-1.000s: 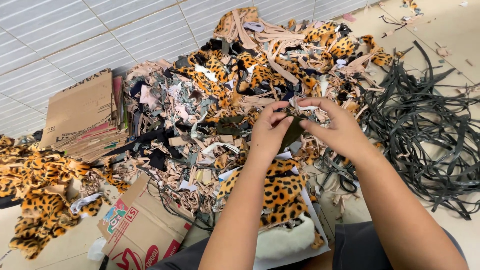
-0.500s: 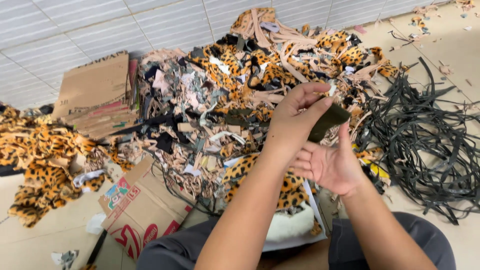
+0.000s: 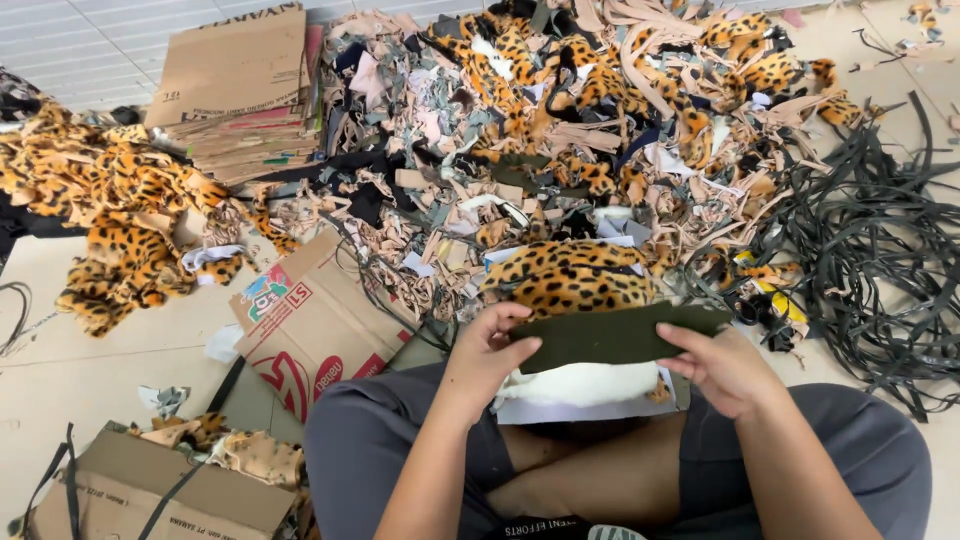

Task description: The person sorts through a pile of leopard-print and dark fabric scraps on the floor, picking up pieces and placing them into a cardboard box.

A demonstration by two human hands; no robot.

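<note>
A person sits cross-legged on a tiled floor, seen from above. Both hands hold a dark olive fabric strip (image 3: pixel 612 334) stretched flat between them, just above the lap. The left hand (image 3: pixel 487 352) pinches its left end, thumb on top and fingers curled under. The right hand (image 3: pixel 722 367) grips the right end the same way, which seems to keep the strip taut and level.

Directly under the strip lies a white pad (image 3: pixel 585 388) resting on the lap. Touching the strip's far edge is a leopard-print fur piece (image 3: pixel 568 278), folded in a soft mound.

To the left of the strip, a printed cardboard box (image 3: pixel 312 325) lies flattened on the floor. Nearer the viewer and further left, a second open carton (image 3: pixel 165 490) holds fur offcuts.

Beyond the strip spreads a large scrap heap (image 3: pixel 540 130) of beige, grey, black and leopard trimmings. To the right of the strip lies a tangle of black straps (image 3: pixel 880 250). Far left of it, a separate pile of leopard fur (image 3: pixel 120 215) sits apart, perhaps sorted by kind. Behind that, a stack of flat cardboard (image 3: pixel 235 95) rests on the tiles.
</note>
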